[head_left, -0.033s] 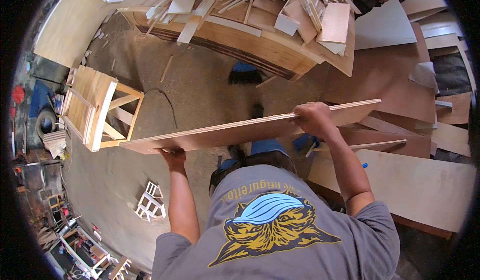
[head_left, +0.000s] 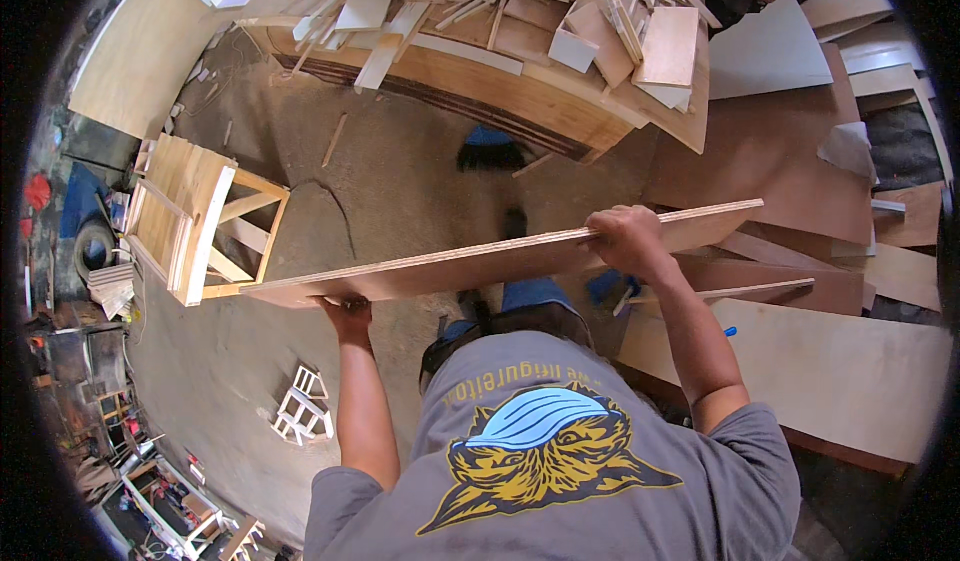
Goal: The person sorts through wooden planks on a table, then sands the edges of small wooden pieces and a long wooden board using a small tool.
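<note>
A long plywood panel (head_left: 450,271) is held on edge across the front of my body, its layered edge facing up. My right hand (head_left: 627,238) wraps over the upper edge towards the panel's right end, thumb and fingers closed on it. Near the left end, my left hand (head_left: 347,313) holds the lower edge from beneath; most of its fingers are hidden by the panel. The panel's left end lies close against a wooden frame with plank sides (head_left: 215,221); whether they touch I cannot tell.
A workbench (head_left: 530,86) piled with wood offcuts stands ahead. On the right lie large brown and pale sheets (head_left: 790,361). A broom head (head_left: 488,148) rests on the concrete floor (head_left: 400,191). A small white wooden frame (head_left: 303,406) stands left of my body, near cluttered shelving.
</note>
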